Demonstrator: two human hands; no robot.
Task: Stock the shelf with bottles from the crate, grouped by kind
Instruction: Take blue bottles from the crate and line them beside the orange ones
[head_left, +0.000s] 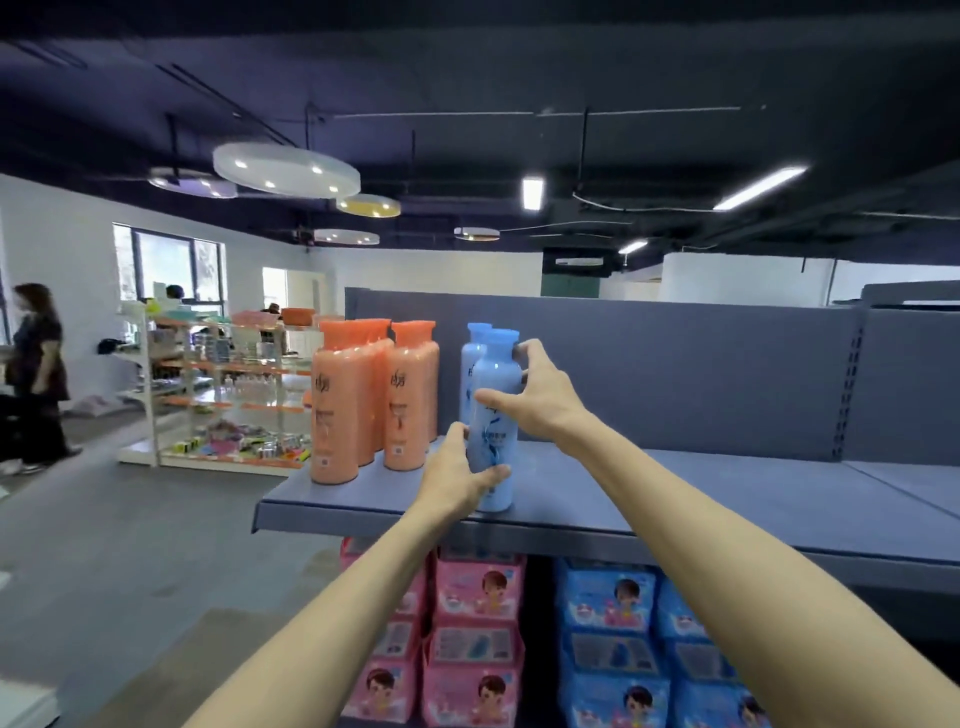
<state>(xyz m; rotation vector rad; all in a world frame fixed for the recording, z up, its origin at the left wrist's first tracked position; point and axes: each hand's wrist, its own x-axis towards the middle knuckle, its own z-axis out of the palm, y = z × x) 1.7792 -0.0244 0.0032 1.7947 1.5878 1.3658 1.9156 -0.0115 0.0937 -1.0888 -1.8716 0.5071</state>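
Bottle, blue (493, 415), stands upright on the shelf (701, 499) near its front edge, just in front of a second blue bottle (475, 348), so the two start a blue row running front to back.

Left hand (457, 473) grips the bottle low, fingers (493, 475) wrapped round its base. Judgement: this steadies the foot so it does not tip while I square it up.

Right hand (540, 395) holds it high, thumb across the front of the body, fingers curled round the shoulder at the cap's right side. Judgement: the top hand sets the facing, label forward, and lines it up with the one behind.

Orange bottles (374, 400) stand to the left in two front-to-back rows, close together, labels forward. A gap separates them from the blue pair, which keeps the kinds apart as the task asks.

Shelf to the right of the blue bottles is bare, with room for more blue rows or another kind.

Crate not in view; cannot tell how many bottles are left.

Below the shelf: pink packs (475, 639) under the orange side, blue packs (613, 644) to their right.

Risk, judged: the bottle is tall and narrow and near the lip; letting go unevenly could knock it forward or into its neighbour.
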